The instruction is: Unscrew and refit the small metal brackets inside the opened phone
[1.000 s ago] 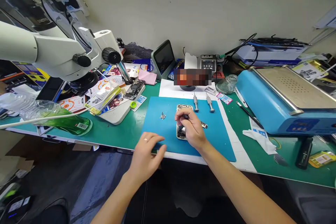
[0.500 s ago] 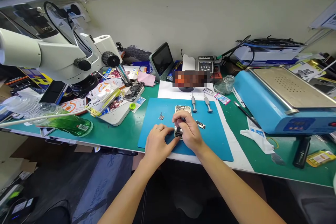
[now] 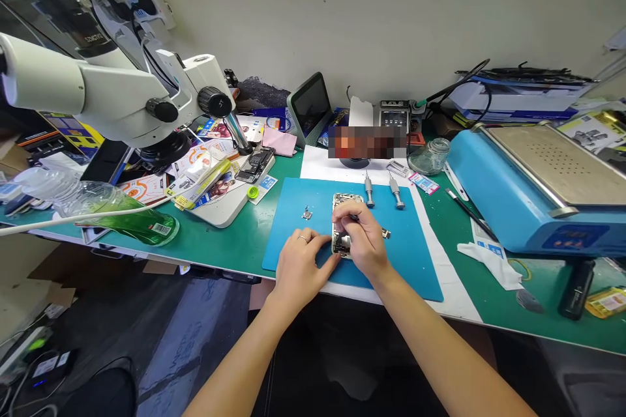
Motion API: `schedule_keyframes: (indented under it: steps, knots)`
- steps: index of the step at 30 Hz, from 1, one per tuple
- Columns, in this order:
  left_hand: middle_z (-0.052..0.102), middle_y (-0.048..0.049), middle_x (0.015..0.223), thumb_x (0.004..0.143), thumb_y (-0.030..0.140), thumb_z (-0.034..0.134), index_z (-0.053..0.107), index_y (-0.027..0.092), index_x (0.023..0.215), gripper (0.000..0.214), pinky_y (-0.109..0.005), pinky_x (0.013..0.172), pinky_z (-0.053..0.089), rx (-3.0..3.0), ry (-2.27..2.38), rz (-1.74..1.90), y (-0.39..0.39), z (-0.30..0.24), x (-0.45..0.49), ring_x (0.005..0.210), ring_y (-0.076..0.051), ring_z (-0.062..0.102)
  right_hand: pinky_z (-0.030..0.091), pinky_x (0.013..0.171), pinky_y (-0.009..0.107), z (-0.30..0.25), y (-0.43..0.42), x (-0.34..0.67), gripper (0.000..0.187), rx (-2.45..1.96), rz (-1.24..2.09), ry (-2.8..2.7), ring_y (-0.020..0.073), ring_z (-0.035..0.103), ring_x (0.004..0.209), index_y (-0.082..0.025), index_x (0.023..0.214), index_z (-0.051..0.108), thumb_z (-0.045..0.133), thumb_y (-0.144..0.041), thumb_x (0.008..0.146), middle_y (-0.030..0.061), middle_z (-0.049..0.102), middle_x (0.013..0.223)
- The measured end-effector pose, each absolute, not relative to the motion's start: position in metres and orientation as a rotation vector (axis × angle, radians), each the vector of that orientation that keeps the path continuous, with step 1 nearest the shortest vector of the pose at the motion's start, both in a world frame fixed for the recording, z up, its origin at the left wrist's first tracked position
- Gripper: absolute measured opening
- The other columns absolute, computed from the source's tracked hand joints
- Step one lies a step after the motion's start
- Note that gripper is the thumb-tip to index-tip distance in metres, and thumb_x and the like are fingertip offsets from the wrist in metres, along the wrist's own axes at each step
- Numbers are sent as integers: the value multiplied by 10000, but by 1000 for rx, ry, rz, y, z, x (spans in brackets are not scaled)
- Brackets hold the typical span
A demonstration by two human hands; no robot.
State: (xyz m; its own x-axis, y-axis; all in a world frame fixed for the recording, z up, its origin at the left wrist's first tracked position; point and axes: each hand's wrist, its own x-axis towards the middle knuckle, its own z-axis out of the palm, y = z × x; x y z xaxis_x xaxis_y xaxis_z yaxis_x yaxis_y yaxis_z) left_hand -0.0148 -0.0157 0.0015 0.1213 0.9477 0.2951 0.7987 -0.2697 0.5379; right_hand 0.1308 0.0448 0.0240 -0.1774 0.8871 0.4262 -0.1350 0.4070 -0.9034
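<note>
Two bare hands share one phone in the head view. The opened phone (image 3: pixel 343 245) lies flat on a blue mat (image 3: pixel 288 203), its long axis pointing away from the person. The right hand (image 3: pixel 362 234) is nearer, directly above and covering much of its right side; its grip seems to pinch a dark tool (image 3: pixel 353 217), mostly hidden by the fingers. The left hand (image 3: pixel 304 267) sits at the phone's lower left, its grip spread, thumb and forefinger apart and seemingly touching the edge.

Around them, a small part (image 3: pixel 306 215) lies left of the phone and another piece (image 3: pixel 386 233) just right of the right hand. Two screwdrivers (image 3: pixel 368 192) stand beyond. Farther off on the green desk (image 3: pixel 210 247) are a bottle (image 3: pixel 141 218) and a blue machine (image 3: pixel 518 208). Only the right hand blocks the view of the phone.
</note>
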Motion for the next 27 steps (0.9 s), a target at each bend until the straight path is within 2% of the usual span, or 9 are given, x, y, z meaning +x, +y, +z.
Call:
schedule_keyframes:
  steps: [14, 27]
  knots:
    - [693, -48, 989, 980, 355, 705, 726, 250, 1141, 193, -394, 798, 502, 2143, 1724, 852, -16, 3, -15, 929, -253, 626, 452, 681, 382, 25, 42, 129, 181, -694, 1094, -1478, 192, 518, 725, -268, 930, 628, 462, -213, 977, 39, 622, 915]
    - [699, -43, 989, 971, 335, 718, 722, 243, 1152, 203, -388, 790, 493, 2152, 1726, 857, -16, 2, -15, 922, -249, 617, 424, 662, 352, 21, 43, 129, 256, -580, 1070, -1506, 177, 512, 734, -259, 956, 652, 437, -123, 979, 30, 622, 926]
